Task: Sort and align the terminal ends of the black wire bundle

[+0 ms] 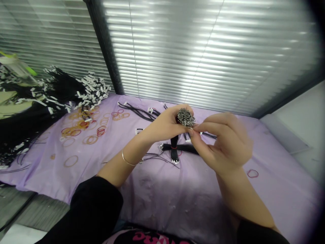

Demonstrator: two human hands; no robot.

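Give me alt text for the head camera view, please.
A person's left hand grips an upright bundle of black wires with metal-tipped ends, while the right hand brings its fingers to those tips. Below lies a lilac cloth scattered with rubber bands, beside a heap of black cables with white connectors.

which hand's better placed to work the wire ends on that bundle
Right, probably: the right hand has its fingertips at the metal wire ends, while the left hand is wrapped around the black wire bundle, busy holding it upright.
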